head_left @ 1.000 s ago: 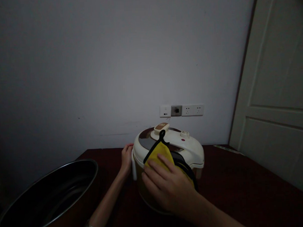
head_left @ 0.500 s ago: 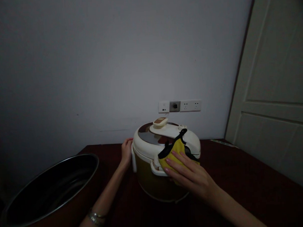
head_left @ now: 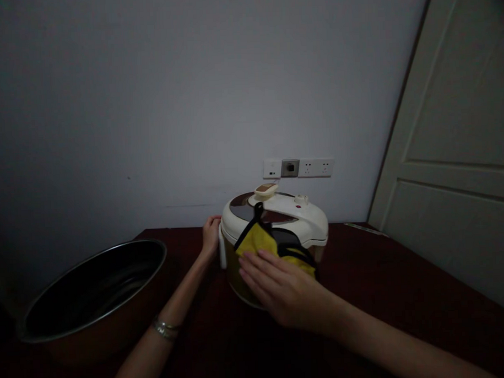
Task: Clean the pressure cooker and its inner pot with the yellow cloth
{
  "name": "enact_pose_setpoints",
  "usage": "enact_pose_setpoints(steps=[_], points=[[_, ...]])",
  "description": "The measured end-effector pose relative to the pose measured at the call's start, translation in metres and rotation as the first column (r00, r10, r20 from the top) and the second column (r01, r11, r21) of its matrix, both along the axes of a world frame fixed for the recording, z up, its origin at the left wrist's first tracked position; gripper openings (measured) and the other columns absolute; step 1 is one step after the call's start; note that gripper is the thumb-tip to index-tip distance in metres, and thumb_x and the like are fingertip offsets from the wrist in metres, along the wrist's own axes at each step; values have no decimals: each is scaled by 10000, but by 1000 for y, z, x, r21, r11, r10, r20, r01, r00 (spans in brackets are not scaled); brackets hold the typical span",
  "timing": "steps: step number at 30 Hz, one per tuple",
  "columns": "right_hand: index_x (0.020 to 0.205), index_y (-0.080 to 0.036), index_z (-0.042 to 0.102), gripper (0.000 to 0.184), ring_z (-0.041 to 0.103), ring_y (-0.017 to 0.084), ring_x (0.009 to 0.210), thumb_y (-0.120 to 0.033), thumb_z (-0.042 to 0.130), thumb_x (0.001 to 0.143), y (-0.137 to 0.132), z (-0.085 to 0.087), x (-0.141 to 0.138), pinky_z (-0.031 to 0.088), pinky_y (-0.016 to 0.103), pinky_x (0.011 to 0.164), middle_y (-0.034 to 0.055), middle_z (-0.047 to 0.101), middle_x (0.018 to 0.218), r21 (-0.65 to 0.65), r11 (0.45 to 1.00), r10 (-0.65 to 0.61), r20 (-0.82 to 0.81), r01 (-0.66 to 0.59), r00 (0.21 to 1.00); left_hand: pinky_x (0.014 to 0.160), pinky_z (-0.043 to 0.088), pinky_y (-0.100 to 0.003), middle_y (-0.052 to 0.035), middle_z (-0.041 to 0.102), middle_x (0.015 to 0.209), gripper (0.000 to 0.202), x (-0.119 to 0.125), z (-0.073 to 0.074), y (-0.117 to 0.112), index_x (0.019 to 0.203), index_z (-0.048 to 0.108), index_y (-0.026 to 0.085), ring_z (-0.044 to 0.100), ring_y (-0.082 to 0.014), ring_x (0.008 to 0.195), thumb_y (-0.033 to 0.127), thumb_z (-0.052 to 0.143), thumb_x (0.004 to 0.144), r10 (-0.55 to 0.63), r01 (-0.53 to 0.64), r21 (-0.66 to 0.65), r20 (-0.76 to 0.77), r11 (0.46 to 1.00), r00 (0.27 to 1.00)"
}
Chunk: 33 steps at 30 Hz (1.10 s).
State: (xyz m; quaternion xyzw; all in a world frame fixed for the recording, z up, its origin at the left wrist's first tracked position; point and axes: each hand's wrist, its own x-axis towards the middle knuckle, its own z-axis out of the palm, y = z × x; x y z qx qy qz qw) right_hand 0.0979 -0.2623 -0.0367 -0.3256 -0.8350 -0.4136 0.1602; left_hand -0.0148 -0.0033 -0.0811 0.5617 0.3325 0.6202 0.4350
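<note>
Cooker (head_left: 309, 225), white-lidded, upright on dark red tabletop (head_left: 387, 283), near wall (head_left: 191, 103) and below row of sockets (head_left: 316, 167). Right hand (head_left: 291, 289): fingers together, clamped on black-edged yellow cloth (head_left: 257, 239), held against cooker's front. Left hand (head_left: 211, 238) at cooker's left side; fingers partly hidden, cannot tell whether gripping. Large dark pot (head_left: 122, 317) left of braceleted forearm.

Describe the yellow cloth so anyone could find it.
On the dark red table stands a cooker. At its near side is the cloth, yellow with black edging, which sets it apart from the white lid and gold body.
</note>
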Motion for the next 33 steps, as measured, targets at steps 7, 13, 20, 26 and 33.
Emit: enact_pose_setpoints(steps=[7,13,20,26,33], points=[[1068,51,642,626,606,310,1089,-516,429,911,75,-113,-54,442,408,1007,233,669,1088,-83,991,-92,131,104,987,763,436,-301,-25,634,744,169,-4,10,3,723,625,172,572,-195,782,280,542,622,-17,19,24,-90,1000,996],[1102,38,630,357,587,273,1116,-204,450,911,74,-142,-37,352,404,1080,202,663,1122,-43,989,-125,234,138,964,775,441,-309,-33,633,778,196,-6,12,-2,766,611,168,573,-197,795,292,532,636,-35,40,46,-109,998,993],[1185,-73,579,310,580,151,1041,-128,409,932,19,-122,48,450,283,902,116,658,1135,-207,974,134,192,-93,972,756,429,-300,-25,615,770,196,-5,10,-1,760,593,179,554,-194,789,312,527,631,-38,41,27,-96,999,995],[975,-206,687,283,570,131,616,-208,404,952,-2,-128,68,483,255,734,-6,600,554,-216,975,38,-99,-58,994,734,422,-292,-21,609,760,218,-5,10,-1,755,599,182,549,-186,766,336,543,612,-39,40,14,-86,999,995],[1253,-180,567,349,576,161,1076,-158,387,954,-76,-95,105,464,281,890,76,663,1160,-251,959,-175,-164,130,971,640,434,-286,-17,619,693,306,-9,12,-7,787,610,161,563,-166,647,380,580,575,-91,87,-83,-40,993,995]])
